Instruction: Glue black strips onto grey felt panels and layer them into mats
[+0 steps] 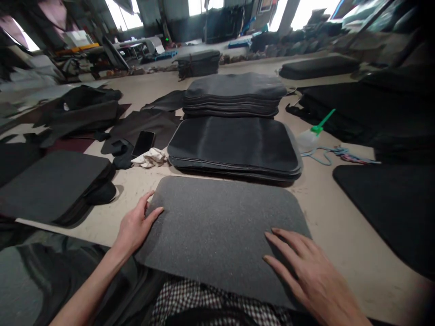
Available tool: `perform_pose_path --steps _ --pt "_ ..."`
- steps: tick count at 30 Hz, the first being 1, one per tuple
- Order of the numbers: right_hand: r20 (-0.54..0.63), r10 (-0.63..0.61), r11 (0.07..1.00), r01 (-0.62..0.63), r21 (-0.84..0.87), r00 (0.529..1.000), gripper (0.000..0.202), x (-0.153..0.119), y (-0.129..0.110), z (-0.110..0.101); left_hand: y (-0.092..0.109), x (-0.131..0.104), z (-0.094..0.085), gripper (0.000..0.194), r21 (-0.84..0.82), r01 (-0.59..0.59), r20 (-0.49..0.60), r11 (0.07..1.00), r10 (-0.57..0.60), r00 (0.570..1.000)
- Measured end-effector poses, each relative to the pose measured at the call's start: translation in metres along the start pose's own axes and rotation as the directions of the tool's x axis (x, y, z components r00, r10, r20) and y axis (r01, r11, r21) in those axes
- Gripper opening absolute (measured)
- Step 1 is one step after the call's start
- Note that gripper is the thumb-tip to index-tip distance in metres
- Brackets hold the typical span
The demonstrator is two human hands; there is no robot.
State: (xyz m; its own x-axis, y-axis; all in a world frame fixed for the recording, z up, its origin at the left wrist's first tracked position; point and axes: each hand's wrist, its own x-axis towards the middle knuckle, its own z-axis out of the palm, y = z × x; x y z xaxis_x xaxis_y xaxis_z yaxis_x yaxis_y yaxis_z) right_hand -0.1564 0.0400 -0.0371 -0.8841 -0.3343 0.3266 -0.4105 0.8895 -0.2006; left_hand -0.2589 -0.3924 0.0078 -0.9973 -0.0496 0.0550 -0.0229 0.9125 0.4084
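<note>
A grey felt-like mat (220, 231) with rounded corners lies in front of me, its near edge reaching over the table edge by my checked clothing. At its left edge is my left hand (137, 224), thumb on top and fingers around the side. My right hand (306, 262) rests on the right part of the mat with fingers spread and stretched out. Just beyond lies a stack of black mats (234, 145) with grey edges. Behind that stands another stack of dark mats (234, 90).
On the left are a dark mat stack (54, 181), a phone (143, 144) and a crumpled white cloth (151, 157). To the right sit a bottle with a green spout (311, 136), a blue cord (326, 154) and a black mat (390, 203). Dark fabric pieces (146, 124) lie farther back.
</note>
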Motion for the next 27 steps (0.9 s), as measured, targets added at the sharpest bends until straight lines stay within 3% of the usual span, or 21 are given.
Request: perform_pose_path --steps 5,12,16,19,22,24,25,27 --pt "0.006 0.017 0.999 -0.017 -0.027 1.0 0.049 -0.006 0.003 0.007 -0.009 0.0 0.004 0.056 -0.124 -0.079 -0.148 0.989 0.06 0.987" --pt "0.002 0.044 0.998 -0.044 -0.05 0.999 0.051 -0.007 -0.001 0.007 -0.013 0.002 0.013 0.052 0.127 -0.108 -0.055 0.986 0.115 0.992" --pt "0.003 0.037 0.998 -0.037 -0.051 0.999 0.052 -0.006 -0.002 0.006 -0.024 0.009 0.014 0.052 0.111 -0.192 -0.112 0.975 0.204 0.972" --pt "0.001 0.042 0.998 -0.042 -0.055 0.999 0.053 -0.005 -0.004 0.005 -0.024 0.01 0.008 0.046 0.107 -0.223 -0.222 0.969 0.242 0.945" --pt "-0.001 0.033 0.998 -0.033 -0.054 0.999 0.054 -0.005 -0.005 0.006 0.003 -0.006 0.002 0.05 0.101 -0.315 -0.247 0.944 0.33 0.911" --pt "-0.004 0.02 0.998 -0.02 -0.053 1.0 0.055 -0.006 -0.005 0.008 0.036 -0.025 0.006 0.058 0.042 -0.468 -0.111 0.883 0.469 0.876" --pt "-0.007 0.011 0.998 -0.011 -0.054 1.0 0.056 -0.006 -0.004 0.009 0.054 -0.036 0.011 0.062 0.015 -0.551 -0.02 0.834 0.551 0.834" --pt "-0.015 -0.009 0.998 0.009 -0.058 1.0 0.056 -0.007 -0.003 0.01 0.088 -0.055 0.027 0.075 -0.02 -0.703 0.176 0.71 0.695 0.697"
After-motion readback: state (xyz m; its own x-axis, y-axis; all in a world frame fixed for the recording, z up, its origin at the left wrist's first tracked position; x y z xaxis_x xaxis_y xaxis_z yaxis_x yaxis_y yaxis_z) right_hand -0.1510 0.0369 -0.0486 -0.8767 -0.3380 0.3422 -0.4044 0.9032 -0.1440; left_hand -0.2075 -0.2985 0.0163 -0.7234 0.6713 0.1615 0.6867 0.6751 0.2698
